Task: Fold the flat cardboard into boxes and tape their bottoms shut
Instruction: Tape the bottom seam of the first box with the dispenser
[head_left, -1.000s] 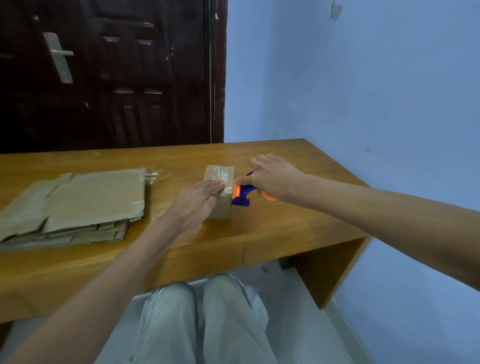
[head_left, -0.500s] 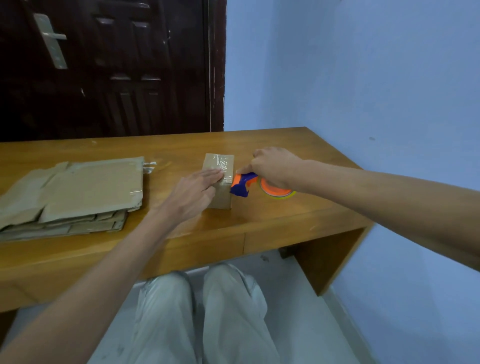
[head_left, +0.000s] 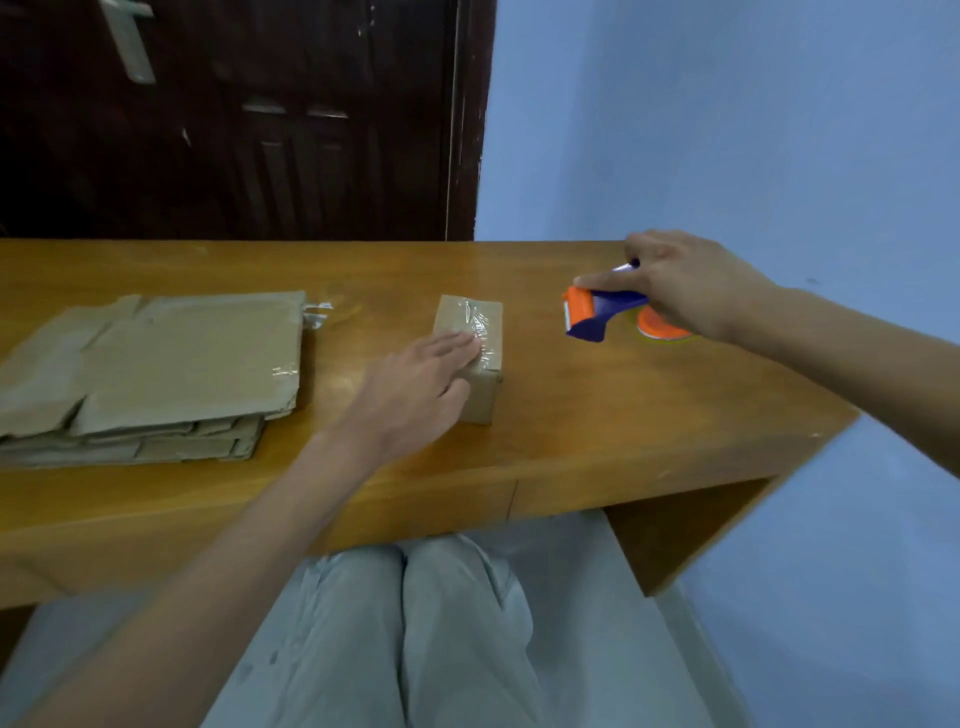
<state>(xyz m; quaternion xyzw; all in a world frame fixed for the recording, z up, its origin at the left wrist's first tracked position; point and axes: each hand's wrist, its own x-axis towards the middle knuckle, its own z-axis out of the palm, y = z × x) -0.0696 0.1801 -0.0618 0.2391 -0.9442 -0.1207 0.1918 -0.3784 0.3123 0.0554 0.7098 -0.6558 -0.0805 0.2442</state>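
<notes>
One taped box (head_left: 470, 358) under flat left hand (head_left: 415, 384), right hand (head_left: 680, 283) gripping tape dispenser (head_left: 597, 312), apart from box

Room corner. Wall (head_left: 753, 130) painted pale blue, with small scuff marks. Door (head_left: 234, 119) at rear left: dark brown wood, panelled, metal lever handle (head_left: 127, 39) at upper left. Surface (head_left: 597, 415): varnished orange-brown wooden desk set against the blue wall, with a drawer front (head_left: 623, 488) along its near edge and a solid side panel. Floor (head_left: 613, 597) pale grey. Light dim and even.
</notes>
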